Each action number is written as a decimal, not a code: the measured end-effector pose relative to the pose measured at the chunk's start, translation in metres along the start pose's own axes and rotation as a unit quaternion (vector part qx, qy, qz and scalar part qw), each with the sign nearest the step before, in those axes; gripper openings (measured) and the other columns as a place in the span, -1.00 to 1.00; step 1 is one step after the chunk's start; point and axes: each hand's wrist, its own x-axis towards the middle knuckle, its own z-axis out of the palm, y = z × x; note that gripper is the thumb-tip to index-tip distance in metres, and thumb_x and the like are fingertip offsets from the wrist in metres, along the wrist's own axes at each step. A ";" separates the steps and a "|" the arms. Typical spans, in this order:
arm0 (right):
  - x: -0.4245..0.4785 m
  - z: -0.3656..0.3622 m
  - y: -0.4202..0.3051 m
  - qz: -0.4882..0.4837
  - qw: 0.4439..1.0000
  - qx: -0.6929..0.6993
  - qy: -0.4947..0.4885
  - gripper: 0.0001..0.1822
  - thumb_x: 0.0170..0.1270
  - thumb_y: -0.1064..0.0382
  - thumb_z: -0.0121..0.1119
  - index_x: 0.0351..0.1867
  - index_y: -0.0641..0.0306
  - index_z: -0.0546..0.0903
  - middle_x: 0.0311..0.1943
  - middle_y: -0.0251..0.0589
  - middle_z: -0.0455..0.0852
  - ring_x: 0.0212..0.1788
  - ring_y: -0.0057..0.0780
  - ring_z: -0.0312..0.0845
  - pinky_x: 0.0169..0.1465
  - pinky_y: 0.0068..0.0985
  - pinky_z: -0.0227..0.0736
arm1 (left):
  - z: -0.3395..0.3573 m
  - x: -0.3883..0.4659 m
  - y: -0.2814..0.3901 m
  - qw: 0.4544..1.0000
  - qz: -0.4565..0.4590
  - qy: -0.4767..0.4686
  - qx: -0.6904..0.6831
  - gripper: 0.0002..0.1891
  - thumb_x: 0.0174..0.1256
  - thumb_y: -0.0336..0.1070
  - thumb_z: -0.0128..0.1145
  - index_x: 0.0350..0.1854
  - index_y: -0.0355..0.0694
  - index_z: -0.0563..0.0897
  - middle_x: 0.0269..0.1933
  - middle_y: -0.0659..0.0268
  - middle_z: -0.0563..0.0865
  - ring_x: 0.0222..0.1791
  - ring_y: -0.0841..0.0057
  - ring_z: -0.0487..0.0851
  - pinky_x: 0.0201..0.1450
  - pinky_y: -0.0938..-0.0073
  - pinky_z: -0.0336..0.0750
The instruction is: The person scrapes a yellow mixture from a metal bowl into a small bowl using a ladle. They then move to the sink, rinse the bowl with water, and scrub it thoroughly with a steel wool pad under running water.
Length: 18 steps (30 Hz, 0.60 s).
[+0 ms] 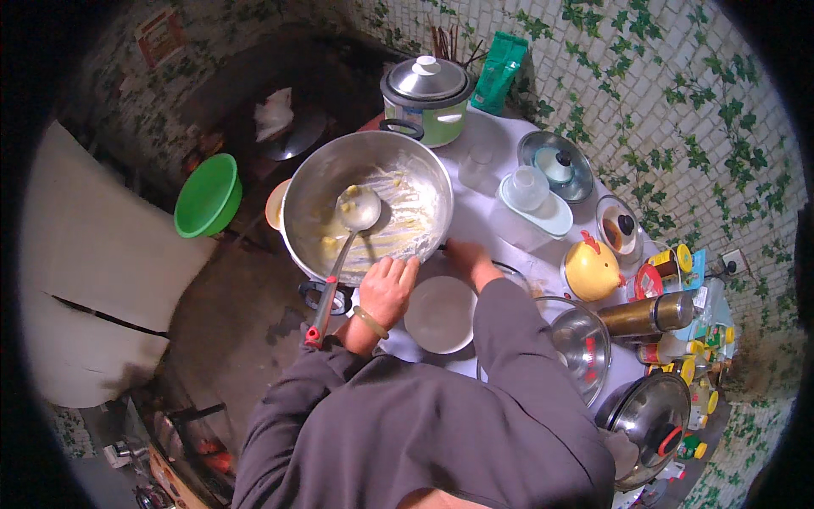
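Observation:
A wide steel pot (305,191) stands tilted, its mouth towards me, with pale creamy residue and yellow lumps inside. In it lies a steel ladle (360,209), its bowl holding some of the same food and its red-trimmed handle leaning over the near rim beside my left wrist. My left hand (389,286), with a bangle at the wrist, grips the pot's near rim, thumb hidden. At the pot's right side is my right hand (469,257); a small dark piece shows at its fingertips, and its grip is unclear. A white bowl (441,315) sits between my forearms.
Behind the pot stand a rice cooker (426,95) and a green packet (499,73). Rightward are a lidded plastic container (534,213), glass lids (620,229), a thermos (645,315) and several bottles. A green basin (208,196) is at left; a lidded pan (652,420) sits near my right elbow.

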 end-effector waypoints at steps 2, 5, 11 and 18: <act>-0.005 0.002 -0.003 0.015 1.000 -0.001 0.004 -0.72 0.28 0.16 -0.05 -0.11 0.23 0.56 -0.19 0.04 0.69 -0.11 -0.02 0.63 -0.09 -0.18 0.52 | -0.001 0.000 0.000 1.000 -0.007 0.002 -0.004 -0.71 0.02 -0.38 0.09 -0.14 -0.23 0.57 -0.45 0.31 0.49 -0.37 0.40 0.51 -0.36 0.42 0.41; -0.007 0.001 0.000 0.012 0.999 -0.014 -0.031 -0.71 0.28 0.14 -0.04 -0.11 0.24 0.55 -0.20 0.04 0.69 -0.12 -0.03 0.63 -0.10 -0.17 0.52 | -0.006 0.003 0.001 1.000 -0.005 0.003 -0.010 -0.74 0.01 -0.38 0.10 -0.18 -0.20 0.56 -0.47 0.33 0.47 -0.39 0.42 0.50 -0.39 0.43 0.39; -0.009 -0.009 -0.006 0.023 0.999 -0.007 -0.037 -0.69 0.31 0.08 -0.06 -0.10 0.23 0.55 -0.23 0.07 0.69 -0.14 0.01 0.63 -0.09 -0.15 0.50 | -0.006 0.001 0.002 1.000 -0.018 0.002 -0.008 -0.75 -0.01 -0.38 0.10 -0.20 -0.18 0.56 -0.48 0.34 0.46 -0.40 0.44 0.51 -0.40 0.44 0.39; -0.003 -0.002 0.006 0.020 0.999 0.006 -0.038 -0.66 0.30 0.06 -0.07 -0.11 0.24 0.56 -0.23 0.10 0.68 -0.14 0.03 0.62 -0.08 -0.15 0.49 | -0.006 0.001 0.001 1.000 -0.015 0.002 0.001 -0.76 -0.02 -0.37 0.10 -0.23 -0.18 0.55 -0.48 0.35 0.46 -0.40 0.44 0.51 -0.42 0.45 0.39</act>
